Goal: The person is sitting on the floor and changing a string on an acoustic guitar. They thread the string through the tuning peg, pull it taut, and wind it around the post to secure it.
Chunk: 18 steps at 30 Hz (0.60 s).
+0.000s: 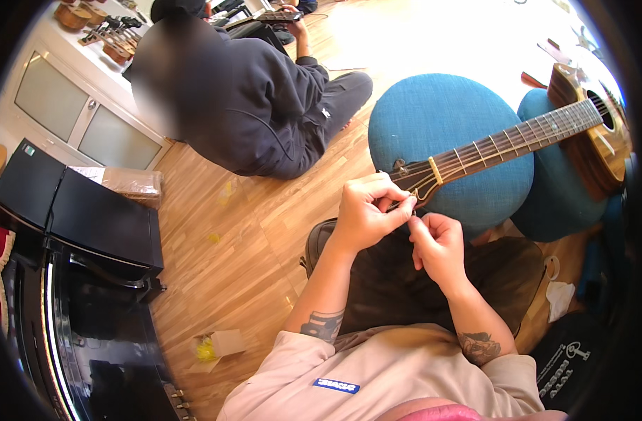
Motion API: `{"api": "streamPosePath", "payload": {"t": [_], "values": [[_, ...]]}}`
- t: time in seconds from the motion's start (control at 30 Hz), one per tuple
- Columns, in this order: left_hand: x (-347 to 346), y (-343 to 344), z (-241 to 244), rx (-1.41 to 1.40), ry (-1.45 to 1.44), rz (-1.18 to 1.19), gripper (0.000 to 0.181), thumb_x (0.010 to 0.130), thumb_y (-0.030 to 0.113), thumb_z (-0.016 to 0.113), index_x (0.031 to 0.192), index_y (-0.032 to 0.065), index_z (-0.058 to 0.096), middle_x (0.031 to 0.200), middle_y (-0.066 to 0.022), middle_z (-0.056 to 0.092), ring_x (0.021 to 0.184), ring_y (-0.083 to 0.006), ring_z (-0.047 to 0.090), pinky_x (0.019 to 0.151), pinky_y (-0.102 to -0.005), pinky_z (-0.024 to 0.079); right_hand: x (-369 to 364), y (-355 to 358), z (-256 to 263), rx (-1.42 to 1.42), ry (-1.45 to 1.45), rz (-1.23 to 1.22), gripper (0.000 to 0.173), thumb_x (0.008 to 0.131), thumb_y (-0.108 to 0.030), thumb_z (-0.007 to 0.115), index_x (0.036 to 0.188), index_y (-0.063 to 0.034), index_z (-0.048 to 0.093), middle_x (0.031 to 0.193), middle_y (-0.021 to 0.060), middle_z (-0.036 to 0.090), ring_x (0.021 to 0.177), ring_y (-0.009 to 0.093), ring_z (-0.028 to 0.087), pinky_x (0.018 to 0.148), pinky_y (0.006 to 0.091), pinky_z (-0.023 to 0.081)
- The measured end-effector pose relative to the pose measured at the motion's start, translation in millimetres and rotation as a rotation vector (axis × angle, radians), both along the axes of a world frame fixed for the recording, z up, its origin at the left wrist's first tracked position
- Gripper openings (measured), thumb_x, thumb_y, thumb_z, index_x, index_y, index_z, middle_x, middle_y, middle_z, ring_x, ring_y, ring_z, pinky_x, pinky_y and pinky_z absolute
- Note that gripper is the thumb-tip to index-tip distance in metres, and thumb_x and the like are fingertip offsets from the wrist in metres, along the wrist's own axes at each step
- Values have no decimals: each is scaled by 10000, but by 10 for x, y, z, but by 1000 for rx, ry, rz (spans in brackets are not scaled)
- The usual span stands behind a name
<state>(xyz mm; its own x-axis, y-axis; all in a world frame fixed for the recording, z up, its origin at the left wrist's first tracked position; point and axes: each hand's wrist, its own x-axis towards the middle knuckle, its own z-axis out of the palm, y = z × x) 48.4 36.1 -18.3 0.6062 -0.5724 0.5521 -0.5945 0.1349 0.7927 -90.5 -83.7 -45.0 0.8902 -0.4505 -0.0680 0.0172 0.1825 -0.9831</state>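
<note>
An acoustic guitar (589, 138) lies with its body on the right-hand blue stool and its neck (515, 138) crossing the nearer round blue stool (447, 105). The headstock points toward me, past the pale nut. At the headstock, the fingers of my left hand (371, 208) pinch a string end beside a tuning post. My right hand (437, 243) is just below and to the right, thumb and forefinger together at the headstock's edge by a tuning peg; whether they grip it is hidden. Several strings run loosely over the nut, one bowed outward.
A person in dark clothes (268, 116) sits on the wooden floor ahead, holding another guitar. A black upright piano (105, 221) stands at left, a wrapped parcel behind it. An opened small box (229, 342) lies on the floor. A dark bag (568, 358) is at lower right.
</note>
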Motion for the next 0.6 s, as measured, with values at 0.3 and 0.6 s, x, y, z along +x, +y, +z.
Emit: {"api": "streamPosePath", "payload": {"t": [0.3,0.6], "values": [[-34,37,43,7,36,23,100,804,-81,835,805,-31,749,666,43,481,610,-33,381,562,-242,283,-49,-67,77,-962,-12,-20,341,1015,-288,713,804,-23,676,675,130,711,530,281,702,514,379,550],[18,37,46,60,11,7,128,820,-87,825,872,-1,745,776,61,475,648,-11,395,573,-209,284,-37,49,-11,697,-16,250,358,1114,-397,614,1009,-55,623,628,-49,478,486,39,404,450,238,257]]}}
